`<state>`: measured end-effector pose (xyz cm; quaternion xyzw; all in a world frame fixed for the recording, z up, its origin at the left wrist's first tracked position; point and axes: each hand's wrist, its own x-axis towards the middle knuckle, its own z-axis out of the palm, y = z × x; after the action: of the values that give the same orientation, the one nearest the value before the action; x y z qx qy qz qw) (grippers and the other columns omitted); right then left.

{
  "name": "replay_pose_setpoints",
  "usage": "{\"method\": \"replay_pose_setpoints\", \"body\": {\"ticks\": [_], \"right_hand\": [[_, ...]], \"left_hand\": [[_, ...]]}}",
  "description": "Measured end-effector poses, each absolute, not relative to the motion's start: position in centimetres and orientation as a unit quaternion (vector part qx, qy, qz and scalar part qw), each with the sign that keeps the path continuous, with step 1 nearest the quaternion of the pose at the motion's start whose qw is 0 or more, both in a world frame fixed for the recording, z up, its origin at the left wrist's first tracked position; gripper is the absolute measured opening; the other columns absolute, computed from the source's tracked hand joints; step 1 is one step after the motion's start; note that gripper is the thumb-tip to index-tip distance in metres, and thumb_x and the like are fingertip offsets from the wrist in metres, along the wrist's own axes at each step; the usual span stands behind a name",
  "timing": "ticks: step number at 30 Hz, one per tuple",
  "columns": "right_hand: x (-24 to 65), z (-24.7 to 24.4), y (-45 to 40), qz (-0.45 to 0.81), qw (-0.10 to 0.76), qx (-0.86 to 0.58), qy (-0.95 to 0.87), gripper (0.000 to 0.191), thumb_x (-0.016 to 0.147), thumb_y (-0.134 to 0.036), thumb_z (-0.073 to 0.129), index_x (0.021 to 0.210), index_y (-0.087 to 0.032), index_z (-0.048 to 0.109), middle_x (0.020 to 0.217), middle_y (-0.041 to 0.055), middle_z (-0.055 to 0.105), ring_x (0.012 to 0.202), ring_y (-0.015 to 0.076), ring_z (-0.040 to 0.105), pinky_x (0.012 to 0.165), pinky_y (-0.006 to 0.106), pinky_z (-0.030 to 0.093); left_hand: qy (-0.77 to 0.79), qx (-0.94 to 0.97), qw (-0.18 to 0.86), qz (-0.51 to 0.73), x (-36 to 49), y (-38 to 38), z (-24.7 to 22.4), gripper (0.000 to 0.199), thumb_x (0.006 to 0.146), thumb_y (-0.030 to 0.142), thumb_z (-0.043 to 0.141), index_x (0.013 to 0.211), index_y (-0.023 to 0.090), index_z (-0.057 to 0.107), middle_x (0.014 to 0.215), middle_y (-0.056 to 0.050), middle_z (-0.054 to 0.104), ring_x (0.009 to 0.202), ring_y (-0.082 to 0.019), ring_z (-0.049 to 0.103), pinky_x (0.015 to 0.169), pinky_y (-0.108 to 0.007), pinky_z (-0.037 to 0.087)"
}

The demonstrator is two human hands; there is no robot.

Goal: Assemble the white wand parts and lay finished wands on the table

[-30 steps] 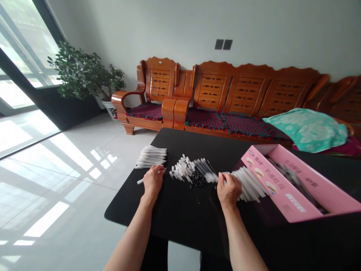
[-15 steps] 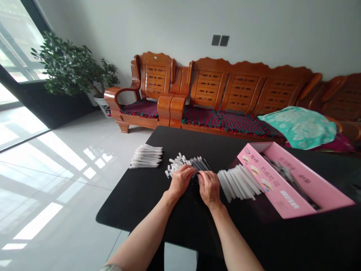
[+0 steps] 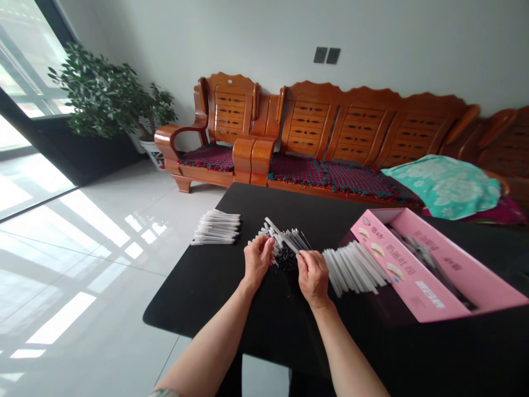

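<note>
My right hand [image 3: 313, 274] grips the near end of a white pen [image 3: 281, 234], which slants up and to the left over the pile. My left hand [image 3: 257, 258] is curled, thumb against fingers, beside the white pen caps [image 3: 263, 230]; whatever it may hold is hidden. Small black plugs [image 3: 286, 259] lie in a heap between my hands. Behind them is a bundle of thin dark pen refills [image 3: 301, 239], partly covered by the pen. Right of my right hand lies a row of white pen barrels [image 3: 353, 267].
A stack of white pens with dark ends [image 3: 217, 227] lies on the left of the black table [image 3: 194, 300]. An open pink box [image 3: 407, 275] with dark contents stands on the right. Beyond the table is a wooden sofa [image 3: 343, 124] with a turquoise cloth [image 3: 448, 184].
My hands were close together over the black plugs; now they are apart, the left slightly left, the right slightly right. The pen in my right hand now shows clearly.
</note>
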<state>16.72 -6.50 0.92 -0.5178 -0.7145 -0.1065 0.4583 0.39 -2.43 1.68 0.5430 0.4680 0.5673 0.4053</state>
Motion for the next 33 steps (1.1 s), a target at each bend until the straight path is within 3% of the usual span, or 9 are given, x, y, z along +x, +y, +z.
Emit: {"method": "replay_pose_setpoints", "body": {"ticks": [3,6,21,33], "right_hand": [[16.4,1.0,-6.5,-0.103,0.441,-0.499,-0.739,0.014,0.098,-0.019,0.048,0.097,-0.017,0.061,0.084,0.0078,0.065,0.082,0.0216,0.057,0.08,0.037,0.046],[16.2,1.1,-6.5,-0.09,0.425,-0.491,-0.755,0.012,0.097,-0.019,0.05,0.098,-0.017,0.062,0.086,0.0077,0.066,0.084,0.0216,0.057,0.081,0.037,0.046],[16.1,0.7,-6.4,-0.07,0.41,-0.487,-0.768,0.015,0.097,-0.019,0.05,0.091,-0.017,0.063,0.083,0.0073,0.065,0.082,0.0211,0.056,0.078,0.035,0.045],[15.9,0.8,-6.3,-0.062,0.423,-0.489,-0.761,0.013,0.097,-0.019,0.05,0.089,-0.019,0.06,0.081,0.006,0.064,0.08,0.0208,0.056,0.076,0.035,0.045]], "left_hand": [[0.395,0.468,0.542,0.576,0.4,-1.7,1.4,0.043,0.087,0.057,0.059,0.091,0.014,0.066,0.068,-0.001,0.062,0.043,-0.009,0.053,0.037,-0.019,0.039],[0.356,0.406,0.596,0.594,0.5,-1.2,1.0,0.046,0.081,0.057,0.066,0.09,0.013,0.065,0.067,-0.001,0.062,0.047,-0.01,0.056,0.039,-0.019,0.043],[0.376,0.396,0.575,0.61,0.5,-1.2,1.0,0.043,0.079,0.055,0.07,0.081,0.012,0.064,0.055,0.001,0.059,0.04,-0.009,0.051,0.036,-0.018,0.04],[0.383,0.401,0.562,0.613,0.5,-1.2,0.9,0.041,0.08,0.054,0.069,0.08,0.013,0.064,0.056,0.001,0.06,0.04,-0.009,0.051,0.035,-0.018,0.04]]}}
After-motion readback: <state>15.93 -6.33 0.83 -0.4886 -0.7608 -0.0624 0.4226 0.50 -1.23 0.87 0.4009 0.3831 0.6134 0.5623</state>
